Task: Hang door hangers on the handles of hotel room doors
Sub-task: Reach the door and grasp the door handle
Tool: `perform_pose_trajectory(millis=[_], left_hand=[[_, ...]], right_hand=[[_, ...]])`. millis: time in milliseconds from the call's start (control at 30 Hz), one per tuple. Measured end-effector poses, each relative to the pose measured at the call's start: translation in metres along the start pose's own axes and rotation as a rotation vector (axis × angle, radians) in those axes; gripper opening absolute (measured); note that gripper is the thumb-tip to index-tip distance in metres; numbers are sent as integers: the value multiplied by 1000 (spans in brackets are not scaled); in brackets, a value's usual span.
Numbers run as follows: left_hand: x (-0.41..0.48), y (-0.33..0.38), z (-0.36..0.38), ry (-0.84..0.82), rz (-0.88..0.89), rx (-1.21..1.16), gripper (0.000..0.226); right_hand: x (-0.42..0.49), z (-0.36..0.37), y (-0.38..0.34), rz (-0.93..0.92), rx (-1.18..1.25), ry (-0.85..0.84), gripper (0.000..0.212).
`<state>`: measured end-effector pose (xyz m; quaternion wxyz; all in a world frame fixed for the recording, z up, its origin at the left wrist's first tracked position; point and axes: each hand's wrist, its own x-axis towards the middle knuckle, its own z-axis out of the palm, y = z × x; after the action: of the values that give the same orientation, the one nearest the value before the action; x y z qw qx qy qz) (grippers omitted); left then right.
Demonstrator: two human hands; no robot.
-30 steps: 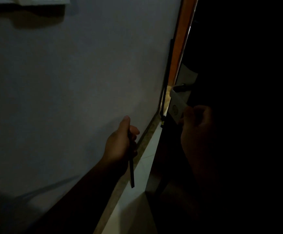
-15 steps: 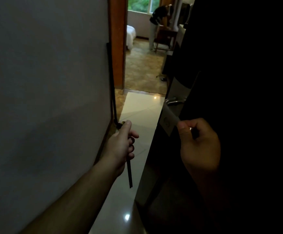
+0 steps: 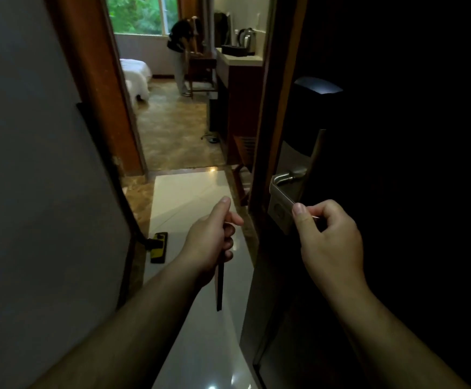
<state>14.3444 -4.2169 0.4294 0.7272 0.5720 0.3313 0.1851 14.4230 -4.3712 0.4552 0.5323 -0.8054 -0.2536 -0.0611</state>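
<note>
You stand at the dark door (image 3: 397, 164). Your right hand (image 3: 331, 242) pinches the pale door hanger (image 3: 280, 209) just under the silver handle (image 3: 287, 176). Your left hand (image 3: 210, 240) grips a thin dark stack (image 3: 219, 282), maybe more hangers. You seem to be hooking this one on. Next, see it sits, then let go.

A pale card door hanger (image 3: 280, 211) sits tilted, its top at the silver lever door handle (image 3: 289, 175). A thin dark door hanger (image 3: 219, 284) hangs edge-on.
</note>
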Motion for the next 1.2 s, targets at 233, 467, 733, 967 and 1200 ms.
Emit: perform_pose_trajectory(millis=[233, 467, 733, 967, 1200], left_hand=[[72, 22, 50, -341, 45, 183, 52], [135, 36, 73, -675, 54, 331, 50], [158, 46, 97, -820, 34, 355, 48], [160, 54, 119, -862, 102, 402, 46], [175, 48, 120, -901, 90, 437, 40]], right_hand=[[39, -2, 24, 117, -102, 243, 19], [65, -3, 27, 321, -177, 421, 14], [84, -3, 35, 395, -261, 520, 15], [96, -13, 59, 387, -325, 548, 15], [105, -16, 67, 396, -321, 575, 16]])
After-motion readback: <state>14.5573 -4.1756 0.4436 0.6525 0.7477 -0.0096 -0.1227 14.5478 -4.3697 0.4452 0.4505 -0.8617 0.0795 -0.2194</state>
